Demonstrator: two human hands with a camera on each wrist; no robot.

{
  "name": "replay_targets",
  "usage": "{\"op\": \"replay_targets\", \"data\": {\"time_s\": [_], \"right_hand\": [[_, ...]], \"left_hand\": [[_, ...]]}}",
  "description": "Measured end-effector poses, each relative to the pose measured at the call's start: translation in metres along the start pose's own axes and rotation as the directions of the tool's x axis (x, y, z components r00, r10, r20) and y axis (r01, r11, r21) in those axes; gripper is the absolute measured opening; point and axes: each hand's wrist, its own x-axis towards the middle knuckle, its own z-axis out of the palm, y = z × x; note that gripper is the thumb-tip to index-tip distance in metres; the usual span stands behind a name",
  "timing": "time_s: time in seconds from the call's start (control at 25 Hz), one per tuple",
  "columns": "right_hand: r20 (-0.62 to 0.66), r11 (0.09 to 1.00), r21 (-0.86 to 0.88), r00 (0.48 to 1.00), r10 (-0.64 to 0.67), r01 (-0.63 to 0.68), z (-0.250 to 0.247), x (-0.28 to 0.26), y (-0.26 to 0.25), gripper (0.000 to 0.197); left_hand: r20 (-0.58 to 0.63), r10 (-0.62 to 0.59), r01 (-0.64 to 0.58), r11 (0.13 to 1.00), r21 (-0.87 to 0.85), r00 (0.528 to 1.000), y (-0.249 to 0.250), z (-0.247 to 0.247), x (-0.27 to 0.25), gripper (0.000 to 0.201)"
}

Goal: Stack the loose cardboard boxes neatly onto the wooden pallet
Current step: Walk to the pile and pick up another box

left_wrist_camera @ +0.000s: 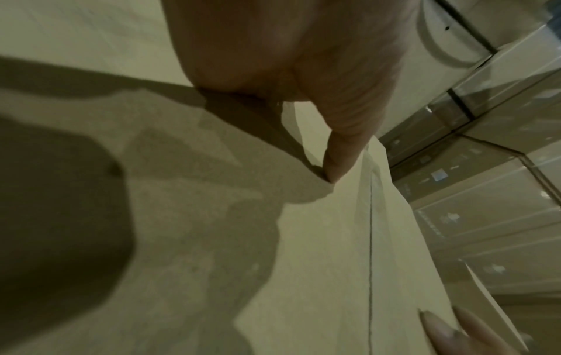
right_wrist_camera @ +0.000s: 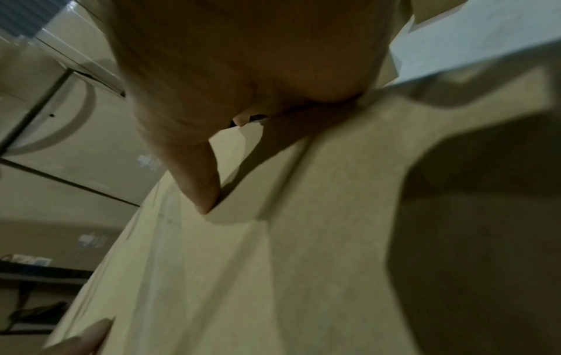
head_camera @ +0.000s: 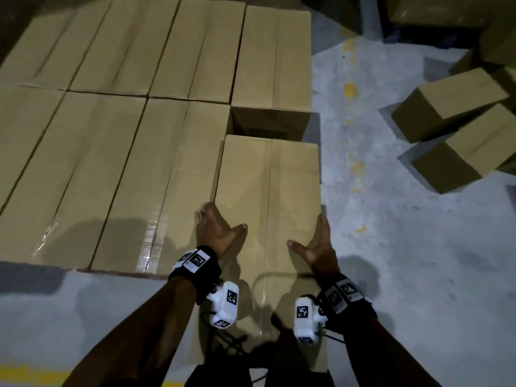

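A long cardboard box (head_camera: 268, 191) with a taped centre seam hangs between my hands at the front right corner of the stack. My left hand (head_camera: 215, 233) grips its left edge, fingers down the side and thumb on top. My right hand (head_camera: 318, 244) grips the right edge the same way. In the left wrist view the thumb (left_wrist_camera: 343, 149) presses on the box top (left_wrist_camera: 319, 264); in the right wrist view the thumb (right_wrist_camera: 200, 187) does likewise on the box (right_wrist_camera: 303, 264). The stacked boxes (head_camera: 111, 163) form a flat layer, with a dark gap (head_camera: 243, 124) beyond the held box. The pallet is hidden.
Two loose boxes (head_camera: 446, 101) (head_camera: 474, 152) lie askew on the grey concrete floor (head_camera: 418, 261) at the right, with more boxes behind them. Worn yellow paint marks (head_camera: 350, 88) run along the floor beside the stack.
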Motion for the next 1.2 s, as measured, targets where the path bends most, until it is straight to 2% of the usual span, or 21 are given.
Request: {"op": "replay_targets", "data": {"time_s": [0.2, 0.48, 0.56, 0.68, 0.8, 1.0, 1.2], "right_hand": [[-0.017, 0.998, -0.022, 0.998, 0.056, -0.056, 0.020, 0.007, 0.007, 0.119], [-0.059, 0.997, -0.045, 0.996, 0.066, -0.069, 0.039, 0.017, 0.017, 0.108], [-0.081, 0.997, -0.015, 0.994, 0.075, -0.076, 0.041, 0.017, 0.018, 0.110], [-0.051, 0.996, -0.065, 0.997, 0.060, -0.063, 0.039, 0.017, 0.016, 0.110], [-0.042, 0.987, -0.155, 0.998, 0.042, -0.048, 0.036, 0.018, 0.016, 0.107], [-0.052, 0.946, -0.313, 0.996, 0.079, -0.091, 0.042, 0.009, 0.014, 0.103], [0.013, 0.905, -0.423, 0.999, 0.049, -0.039, 0.043, -0.007, 0.018, 0.096]], "left_hand": [[0.059, 0.009, -0.016, 0.992, 0.124, 0.998, -0.015, 0.006, 0.007, 0.114], [0.167, 0.024, -0.094, 0.900, 0.426, 0.986, -0.028, 0.017, 0.011, 0.112], [0.200, 0.016, -0.107, 0.884, 0.455, 0.980, -0.028, 0.016, 0.012, 0.110], [0.237, 0.020, -0.137, 0.862, 0.487, 0.971, -0.027, 0.011, 0.013, 0.105], [0.310, 0.061, -0.216, 0.841, 0.496, 0.949, -0.034, 0.000, 0.017, 0.097], [0.463, 0.122, -0.372, 0.782, 0.500, 0.878, -0.068, -0.016, 0.001, 0.089], [0.493, 0.179, -0.492, 0.601, 0.630, 0.851, -0.107, -0.019, -0.026, 0.093]]}}
